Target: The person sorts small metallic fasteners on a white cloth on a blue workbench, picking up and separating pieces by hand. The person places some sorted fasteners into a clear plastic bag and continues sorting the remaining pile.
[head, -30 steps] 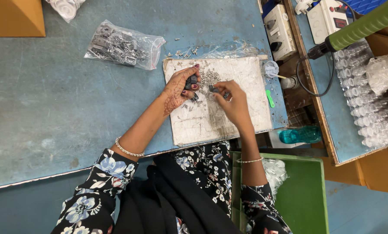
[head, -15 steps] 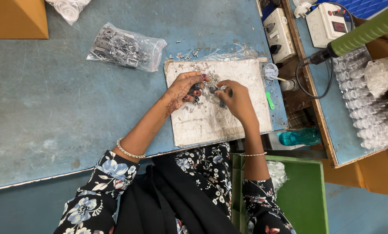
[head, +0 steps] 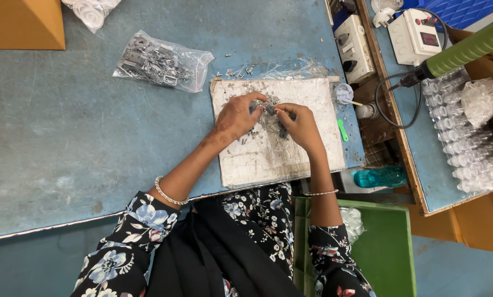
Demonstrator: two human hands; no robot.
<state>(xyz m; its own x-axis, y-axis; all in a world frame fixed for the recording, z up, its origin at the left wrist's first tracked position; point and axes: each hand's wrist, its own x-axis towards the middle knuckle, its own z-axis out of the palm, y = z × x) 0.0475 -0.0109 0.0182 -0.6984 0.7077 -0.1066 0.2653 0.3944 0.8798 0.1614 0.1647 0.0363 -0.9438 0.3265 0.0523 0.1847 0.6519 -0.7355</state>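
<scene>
My left hand (head: 236,115) and my right hand (head: 299,125) meet over a worn white board (head: 312,148) on the blue table (head: 65,143). Both pinch a small dark metal part (head: 269,110) between their fingertips. Several tiny metal pieces (head: 257,132) lie scattered on the board under the hands. The fingers hide most of the held part.
A clear bag of metal parts (head: 161,61) lies up left of the board. A green tool handle (head: 466,50) with a cable, white electrical boxes (head: 417,34) and clear plastic packs (head: 466,143) sit at the right. A green crate (head: 387,247) and a teal bottle (head: 379,177) are below.
Both hands have shifted slightly up the board and closed together on the small part; the fingertips have changed their grip on it.
</scene>
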